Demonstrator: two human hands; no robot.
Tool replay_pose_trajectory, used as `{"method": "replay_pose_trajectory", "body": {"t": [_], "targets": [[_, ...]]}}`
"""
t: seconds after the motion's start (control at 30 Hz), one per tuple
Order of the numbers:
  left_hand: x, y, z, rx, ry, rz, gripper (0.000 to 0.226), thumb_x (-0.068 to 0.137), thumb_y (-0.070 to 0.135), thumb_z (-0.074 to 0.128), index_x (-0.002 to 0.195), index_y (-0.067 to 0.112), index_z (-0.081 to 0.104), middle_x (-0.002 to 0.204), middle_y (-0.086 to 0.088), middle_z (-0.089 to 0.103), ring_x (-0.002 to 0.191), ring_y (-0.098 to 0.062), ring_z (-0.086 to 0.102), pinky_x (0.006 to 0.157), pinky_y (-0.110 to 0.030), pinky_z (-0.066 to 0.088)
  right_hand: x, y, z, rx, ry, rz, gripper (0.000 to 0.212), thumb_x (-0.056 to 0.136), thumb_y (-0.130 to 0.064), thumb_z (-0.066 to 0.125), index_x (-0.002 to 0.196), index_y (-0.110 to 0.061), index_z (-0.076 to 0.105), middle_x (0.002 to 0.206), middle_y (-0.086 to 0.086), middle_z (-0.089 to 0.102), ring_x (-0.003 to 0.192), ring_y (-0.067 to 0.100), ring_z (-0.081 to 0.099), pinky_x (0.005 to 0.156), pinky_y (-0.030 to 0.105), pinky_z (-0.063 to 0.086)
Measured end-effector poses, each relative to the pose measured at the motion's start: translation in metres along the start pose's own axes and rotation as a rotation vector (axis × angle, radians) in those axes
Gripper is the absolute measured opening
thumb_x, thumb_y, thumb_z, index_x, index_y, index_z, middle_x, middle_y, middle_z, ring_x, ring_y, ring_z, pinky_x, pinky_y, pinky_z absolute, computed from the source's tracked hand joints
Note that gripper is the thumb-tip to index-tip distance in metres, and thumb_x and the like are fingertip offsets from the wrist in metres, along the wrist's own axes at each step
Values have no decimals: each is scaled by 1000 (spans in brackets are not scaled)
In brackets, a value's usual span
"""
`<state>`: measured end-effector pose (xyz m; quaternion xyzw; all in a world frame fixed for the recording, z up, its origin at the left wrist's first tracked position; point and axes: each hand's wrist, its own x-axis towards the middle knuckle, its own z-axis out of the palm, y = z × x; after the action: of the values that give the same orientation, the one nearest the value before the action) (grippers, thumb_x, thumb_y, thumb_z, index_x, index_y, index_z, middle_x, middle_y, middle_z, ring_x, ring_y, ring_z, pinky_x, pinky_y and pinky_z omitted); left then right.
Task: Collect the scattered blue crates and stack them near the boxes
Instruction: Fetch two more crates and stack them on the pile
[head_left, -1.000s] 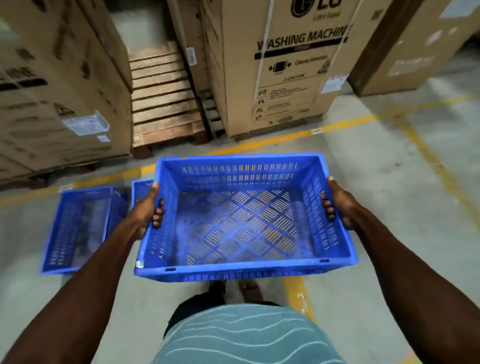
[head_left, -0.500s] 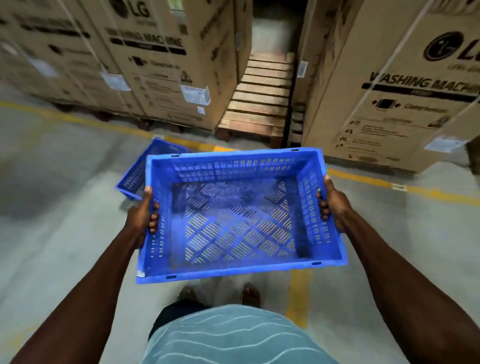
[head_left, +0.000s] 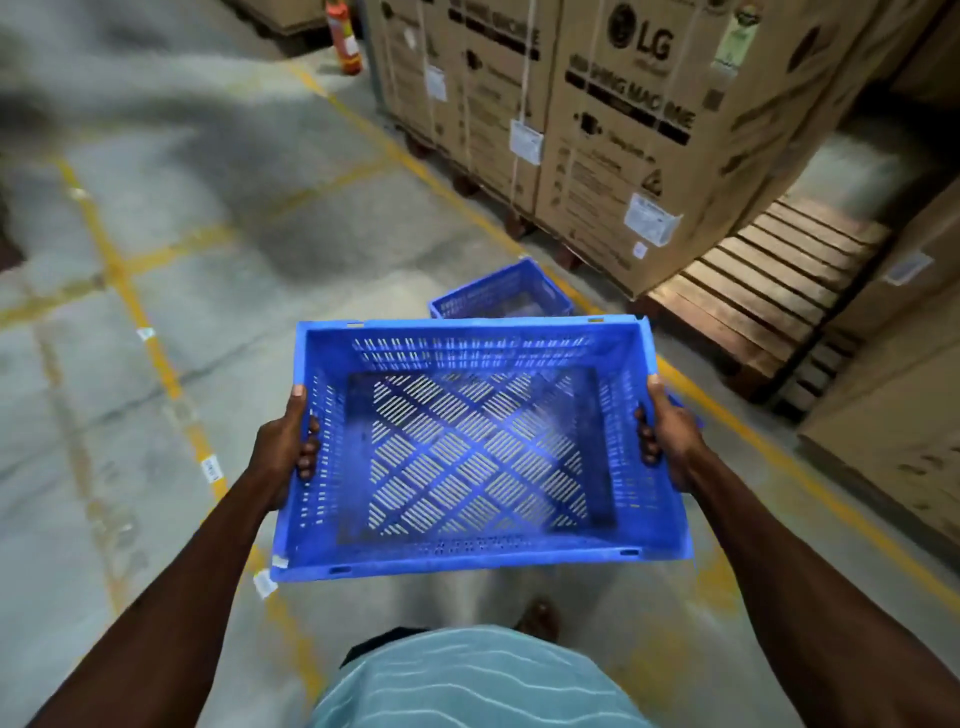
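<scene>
Beside the boxes (head_left: 597, 156) one floor crate (head_left: 501, 293) waits, while left hand (head_left: 283, 449) and right hand (head_left: 670, 441) grasp the carried crate (head_left: 478, 452), not yet stacked.

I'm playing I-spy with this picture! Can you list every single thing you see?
Blue slotted plastic crate: one, held up in front of the person.
Second blue plastic crate: one, on the floor beyond it, near the boxes.
Brown cardboard washing machine boxes: several, upper right.
Brown wooden pallet: one, right.
Red fire extinguisher: one, top.
Yellow floor lines: several, on grey concrete.
Hands: left hand and right hand, gripping the held crate's sides.
</scene>
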<state>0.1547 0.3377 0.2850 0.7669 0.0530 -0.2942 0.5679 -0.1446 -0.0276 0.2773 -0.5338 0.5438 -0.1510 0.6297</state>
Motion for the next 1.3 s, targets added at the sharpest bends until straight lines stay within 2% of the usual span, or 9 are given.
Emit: {"method": "replay_pose_trajectory", "body": {"t": [0.1,0.27,0.5,0.87,1.0,1.3], "targets": [[-1,-19,-64,-41,76,-24,63,80,80,51,72,18,51,51,1,37,36,-14,28,42,-20,28,-7,-6,62,-78,-104,-20,70,65,-87,54,73,-18,55,50,-2,39,36,11,30,38,20,26],[-13,-51,-178,-123,207,-71,62,83,76,50,73,15,51,50,1,37,35,-14,27,42,-20,27,-24,-13,181,-198,-267,-47,60,85,-76,50,79,-16,55,48,-4,39,35,10,30,36,19,28],[-55,-104,-316,-288,461,-151,59,89,71,45,76,13,51,49,1,36,33,-12,27,38,-17,25,-65,-26,364,-405,-508,-56,60,92,-72,44,81,-14,57,45,-4,38,35,10,29,34,22,27],[-108,-171,-452,-571,907,-219,58,90,70,44,74,15,49,51,-1,38,31,-10,28,36,-15,25,-148,-42,649,-653,-925,-166,60,92,-70,48,82,-11,59,51,-1,42,36,12,30,38,20,29],[-114,-178,-493,-631,1087,-236,61,85,76,46,73,16,50,49,1,41,36,-12,30,39,-17,27,-184,-45,757,-737,-1086,-200,62,90,-72,49,82,-11,59,58,2,42,38,13,31,40,22,30],[-136,-189,-579,-810,1399,-213,61,89,73,43,77,14,53,53,-2,41,36,-14,30,42,-19,28,-305,-44,970,-829,-1421,-265,63,89,-73,48,85,-11,59,54,0,39,37,12,28,37,21,27]]}}
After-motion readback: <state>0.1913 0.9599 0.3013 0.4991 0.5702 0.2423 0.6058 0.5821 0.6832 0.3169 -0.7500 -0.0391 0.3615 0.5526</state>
